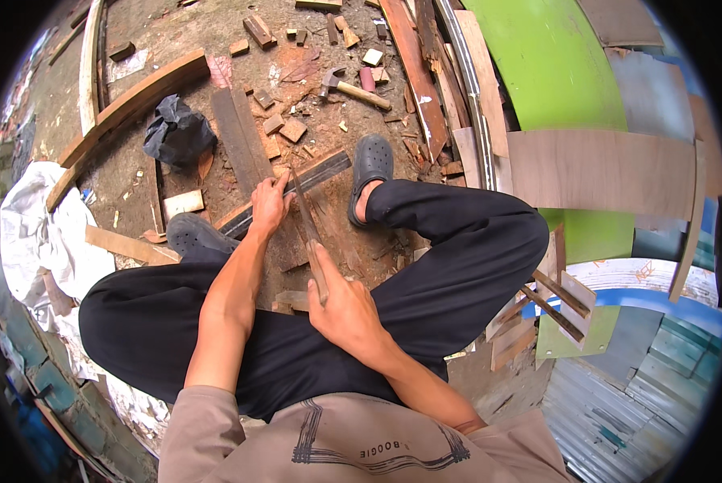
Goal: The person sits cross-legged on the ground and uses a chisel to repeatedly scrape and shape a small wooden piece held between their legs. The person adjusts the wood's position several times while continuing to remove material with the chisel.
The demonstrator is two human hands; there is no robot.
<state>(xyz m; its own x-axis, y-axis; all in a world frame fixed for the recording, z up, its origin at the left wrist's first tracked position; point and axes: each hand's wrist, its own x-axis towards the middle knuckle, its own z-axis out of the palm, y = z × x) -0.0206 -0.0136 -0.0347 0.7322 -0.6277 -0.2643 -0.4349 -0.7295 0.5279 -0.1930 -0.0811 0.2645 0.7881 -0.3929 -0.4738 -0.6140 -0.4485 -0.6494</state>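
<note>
Shirt (377, 443) at the near edge, dark trousers (465, 249) above it, knees out to both sides. Right hand (346, 314) between the thighs, fingers wrapped around the wooden handle of the tool (307, 227); index finger lies along the handle. Blade is dark, long and thin, pointing away from the body, tip just right of the left fingers. Left hand (271, 205) is out ahead on the dark strip (324, 171), arm extended. Its index finger and thumb point forward; can't tell whether they pinch the strip, grip hidden by the hand. Strip runs slantwise between the two shoes: left shoe (200, 237) near its lower end, right shoe (373, 169) just beside its upper end. Blade crosses over or right beside the strip; can't tell if it touches. White cloth (43, 225) bunched at far left. Past the strip: dark plank (244, 145) flat on the ground, black bag (179, 130) crumpled to its left, wood block (292, 130) to its right. Farther out, claw hammer (359, 92) on its side, red cylinder (367, 79) just beyond its handle. Green panel (546, 64) at upper right.
</note>
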